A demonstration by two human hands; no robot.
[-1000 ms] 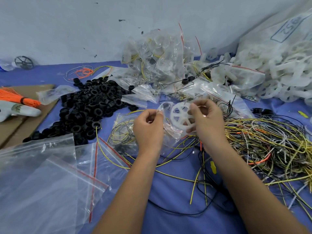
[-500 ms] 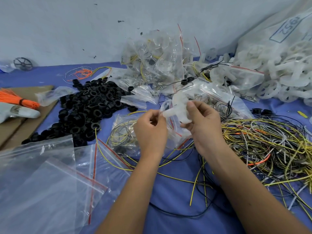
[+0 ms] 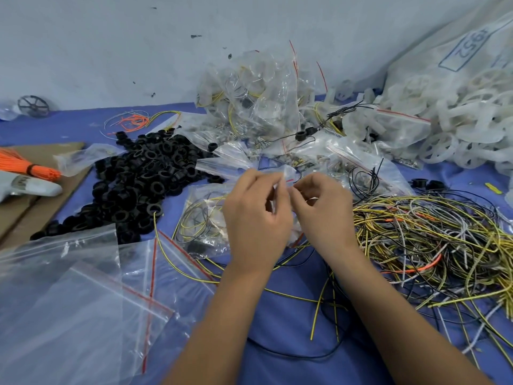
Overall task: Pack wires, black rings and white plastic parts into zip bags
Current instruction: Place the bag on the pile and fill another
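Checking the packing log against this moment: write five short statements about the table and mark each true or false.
1. Both hands pinch the top of one small zip bag. True.
2. The black rings lie piled right of the hands. False: they lie to the left.
3. The loose wires tangle beside the right hand. True.
4. The left hand holds an orange bundle. False: the orange bundle lies at the far left.
5. Empty zip bags lie at the near left. True.
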